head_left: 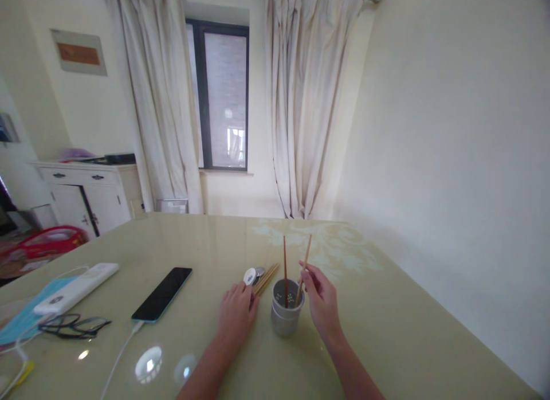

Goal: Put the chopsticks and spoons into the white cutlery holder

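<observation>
A grey metal holder (285, 325) with small holes in its bottom stands upright on the table. One dark reddish-brown chopstick (284, 262) leans inside it. My right hand (320, 300) is at the holder's right side, its thumb and fingers pinching a light wooden chopstick (307, 252) whose lower end is down in the holder. To the left of the holder, my left hand (238, 308) rests on the table, fingers curled over the near end of a bundle of light wooden chopsticks (267, 278). A round white-topped object (250, 275) lies just beyond those fingers, partly covered.
On the left are a black-screened phone (162, 294) with a white cable, folded glasses (73, 325), a white power strip or bank (75, 288) and a blue face mask (19, 325). A wall (455, 159) runs along the table's right side.
</observation>
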The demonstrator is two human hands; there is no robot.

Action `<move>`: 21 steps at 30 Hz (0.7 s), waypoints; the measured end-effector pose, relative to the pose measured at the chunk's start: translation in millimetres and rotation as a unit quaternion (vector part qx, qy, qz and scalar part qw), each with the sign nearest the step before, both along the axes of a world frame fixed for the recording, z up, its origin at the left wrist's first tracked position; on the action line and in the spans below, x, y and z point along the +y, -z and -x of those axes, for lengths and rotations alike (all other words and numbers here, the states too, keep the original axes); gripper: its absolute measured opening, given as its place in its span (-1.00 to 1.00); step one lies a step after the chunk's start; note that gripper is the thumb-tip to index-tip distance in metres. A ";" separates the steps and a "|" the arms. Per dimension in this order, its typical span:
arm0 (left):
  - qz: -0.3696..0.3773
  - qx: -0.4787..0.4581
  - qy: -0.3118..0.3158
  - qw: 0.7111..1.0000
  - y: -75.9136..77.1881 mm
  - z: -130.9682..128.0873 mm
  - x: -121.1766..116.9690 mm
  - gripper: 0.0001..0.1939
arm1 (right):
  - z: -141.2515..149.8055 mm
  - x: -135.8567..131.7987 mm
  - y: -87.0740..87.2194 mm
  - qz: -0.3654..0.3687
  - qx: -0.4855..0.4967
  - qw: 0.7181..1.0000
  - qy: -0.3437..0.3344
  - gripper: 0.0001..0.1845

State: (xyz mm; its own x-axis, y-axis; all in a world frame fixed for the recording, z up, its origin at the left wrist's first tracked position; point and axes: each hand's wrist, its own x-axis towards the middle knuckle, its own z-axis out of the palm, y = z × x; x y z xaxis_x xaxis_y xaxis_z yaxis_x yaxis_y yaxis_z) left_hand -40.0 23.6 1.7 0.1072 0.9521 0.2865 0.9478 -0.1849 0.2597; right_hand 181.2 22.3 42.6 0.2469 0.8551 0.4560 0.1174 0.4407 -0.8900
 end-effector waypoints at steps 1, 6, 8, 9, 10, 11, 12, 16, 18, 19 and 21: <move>-0.001 0.001 -0.004 1.000 0.1 0.1 -0.1 -0.77 | 0.3 0.6 2.0 0.006 -0.007 1.000 -0.001 -0.40; -0.002 -0.011 0.005 1.000 2.0 0.8 -0.4 -0.80 | 2.3 1.8 5.9 0.032 -0.018 0.999 -0.008 -0.36; 0.006 -0.019 0.018 1.000 1.4 0.3 -1.1 -0.80 | 3.0 1.6 5.8 0.031 -0.022 0.999 -0.004 -0.39; 0.008 -0.020 0.024 0.999 0.6 -0.1 -1.7 -0.80 | 3.2 1.4 5.7 0.028 -0.023 0.999 -0.002 -0.41; 0.010 -0.020 0.027 0.999 -0.5 -0.5 -2.3 -0.80 | 3.3 1.4 5.7 0.024 -0.023 0.999 0.000 -0.42; 0.010 -0.017 0.029 0.999 -1.6 -0.9 -3.0 -0.81 | 3.5 1.3 5.7 0.021 -0.023 1.000 0.000 -0.43; 0.010 -0.014 0.028 0.999 -2.7 -1.2 -3.7 -0.81 | 3.6 1.3 5.8 0.020 -0.023 1.000 0.000 -0.44; 0.007 -0.008 0.025 1.000 -3.9 -1.6 -4.8 -0.82 | 4.4 1.3 5.1 0.034 -0.025 0.999 -0.002 -0.43; -0.004 -0.017 0.027 0.999 -2.5 -1.5 -4.1 -0.80 | 4.8 0.9 4.3 0.042 -0.028 0.999 0.000 -0.40; -0.012 -0.026 0.028 0.999 -1.6 -1.4 -3.6 -0.79 | 5.0 0.7 3.8 0.044 -0.030 0.999 0.001 -0.38; -0.023 -0.051 0.024 0.998 -0.4 -1.1 -2.1 -0.76 | 5.2 -0.1 2.7 0.050 -0.032 0.998 0.002 -0.35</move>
